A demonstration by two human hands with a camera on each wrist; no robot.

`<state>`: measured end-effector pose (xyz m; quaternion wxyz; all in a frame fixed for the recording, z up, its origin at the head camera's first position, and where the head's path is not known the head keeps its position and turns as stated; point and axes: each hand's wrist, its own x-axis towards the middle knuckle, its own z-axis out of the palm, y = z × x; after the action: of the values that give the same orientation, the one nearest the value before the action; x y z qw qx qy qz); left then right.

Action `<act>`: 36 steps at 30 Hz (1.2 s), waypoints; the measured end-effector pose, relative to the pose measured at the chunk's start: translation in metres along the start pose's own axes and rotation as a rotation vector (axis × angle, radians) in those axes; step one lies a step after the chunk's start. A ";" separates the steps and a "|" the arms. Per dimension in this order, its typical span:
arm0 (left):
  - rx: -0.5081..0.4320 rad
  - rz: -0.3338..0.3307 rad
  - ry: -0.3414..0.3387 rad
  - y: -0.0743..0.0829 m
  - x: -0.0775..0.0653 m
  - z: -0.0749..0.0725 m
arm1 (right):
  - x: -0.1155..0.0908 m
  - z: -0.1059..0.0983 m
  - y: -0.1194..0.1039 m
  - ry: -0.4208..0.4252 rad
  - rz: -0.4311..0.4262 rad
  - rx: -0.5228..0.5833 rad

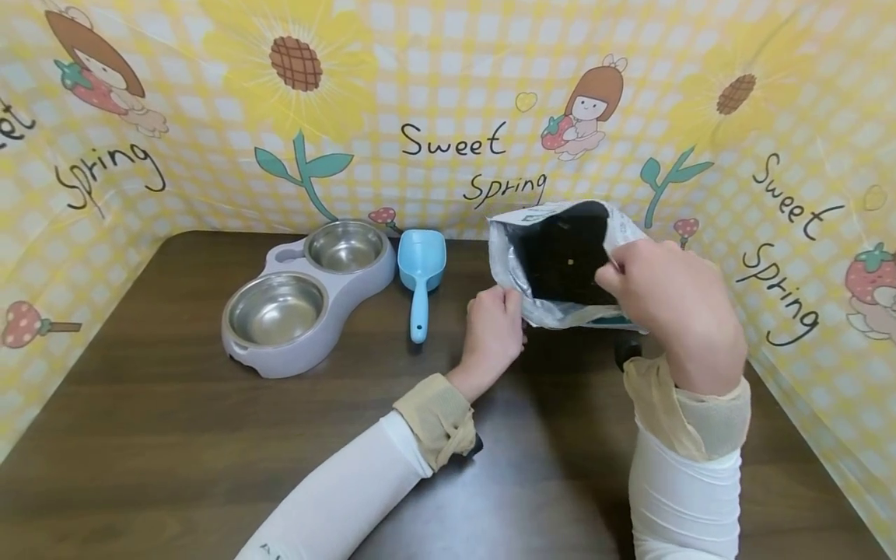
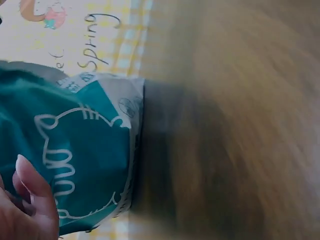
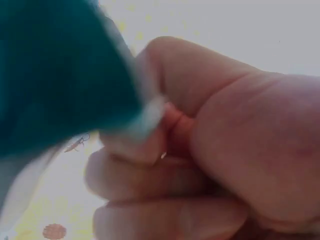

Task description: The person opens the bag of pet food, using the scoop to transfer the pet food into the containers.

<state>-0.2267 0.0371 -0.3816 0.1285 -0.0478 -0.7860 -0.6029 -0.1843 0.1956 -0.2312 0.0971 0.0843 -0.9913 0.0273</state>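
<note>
A teal and silver bag (image 1: pixel 509 260) stands at the back right of the table, its wide mouth facing up toward the head camera and its inside dark. My left hand (image 1: pixel 493 330) grips the bag's near left edge with curled fingers. On the opposite side, my right hand (image 1: pixel 682 311) pinches the right edge of the mouth between thumb and fingers. The left wrist view shows the bag's teal front (image 2: pixel 95 155) with a white cat outline. In the right wrist view, a corner of the bag is caught in the curled right hand (image 3: pixel 165 145).
A light blue scoop (image 1: pixel 421 272) lies left of the bag, handle toward me. Beside it sits a grey double feeder (image 1: pixel 336 311) with two steel bowls. Yellow checked cloth (image 1: pixel 448 93) walls the back and both sides of the brown table (image 1: pixel 175 467).
</note>
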 end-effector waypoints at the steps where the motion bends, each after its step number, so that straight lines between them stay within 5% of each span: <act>1: 0.031 0.001 -0.011 0.001 0.001 0.000 | -0.002 -0.002 0.001 -0.030 0.021 -0.003; 4: 0.149 0.001 -0.043 0.007 0.005 -0.009 | -0.004 -0.004 0.001 -0.108 0.031 -0.012; 10: 0.424 -0.053 -0.166 0.027 0.014 -0.047 | 0.000 0.001 -0.011 -0.252 -0.117 0.003; 14: 0.519 -0.078 -0.258 0.029 0.021 -0.060 | 0.006 0.004 -0.017 -0.314 -0.156 0.059; 22: 0.519 -0.088 -0.345 0.026 0.029 -0.070 | 0.011 0.011 -0.026 0.014 -0.130 0.031; 26: 0.517 -0.130 -0.399 0.026 0.033 -0.075 | 0.015 0.013 -0.024 0.078 -0.174 -0.001; 33: 0.538 -0.182 -0.430 0.021 0.038 -0.079 | 0.010 0.009 -0.008 0.348 -0.084 -0.034; 36: 0.537 -0.190 -0.430 0.020 0.039 -0.080 | 0.011 0.009 -0.011 0.366 -0.069 -0.028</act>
<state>-0.2479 -0.0379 -0.3338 -0.0885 -0.0648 -0.9264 -0.3602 -0.1944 0.1821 -0.2374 0.2780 0.1102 -0.9539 0.0248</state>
